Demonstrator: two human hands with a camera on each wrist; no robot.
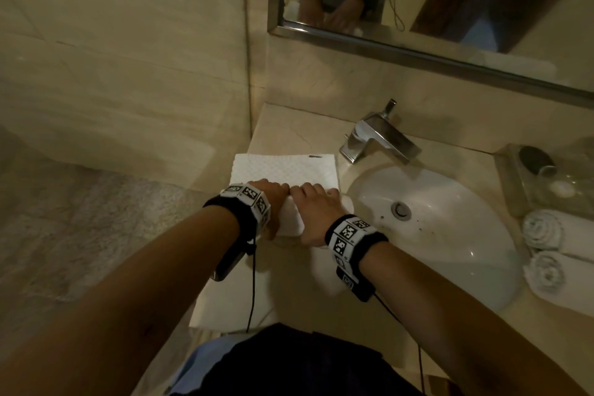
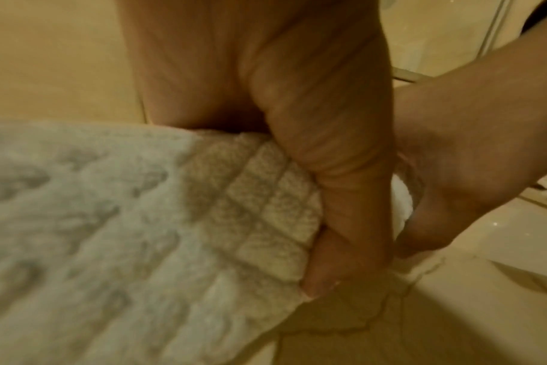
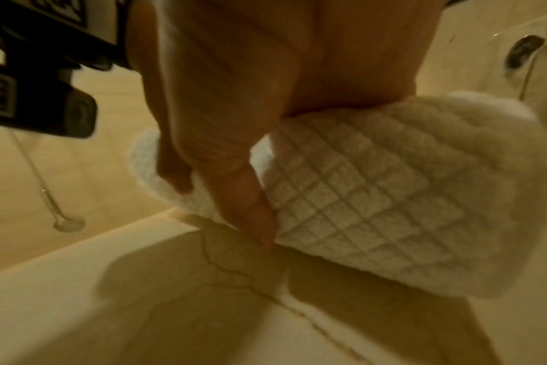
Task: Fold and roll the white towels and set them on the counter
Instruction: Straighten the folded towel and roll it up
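A white quilted towel (image 1: 283, 167) lies on the beige counter (image 1: 289, 135) left of the sink, its far half flat and its near end wound into a roll (image 1: 291, 219). Both hands sit side by side on that roll. My left hand (image 1: 273, 190) grips its left part, fingers over the top and thumb underneath. My right hand (image 1: 313, 206) grips the right part the same way. In the left wrist view the thumb (image 2: 344, 197) presses against the towel (image 2: 141, 222). The right wrist view shows the roll (image 3: 391, 197) under my right hand (image 3: 234, 123).
Two rolled white towels (image 1: 553, 231) (image 1: 553, 273) lie on the counter right of the sink basin (image 1: 450, 254). A chrome faucet (image 1: 376, 138) stands behind the basin, and a clear tray (image 1: 514, 183) with small items sits at the far right. A mirror (image 1: 450, 10) hangs above.
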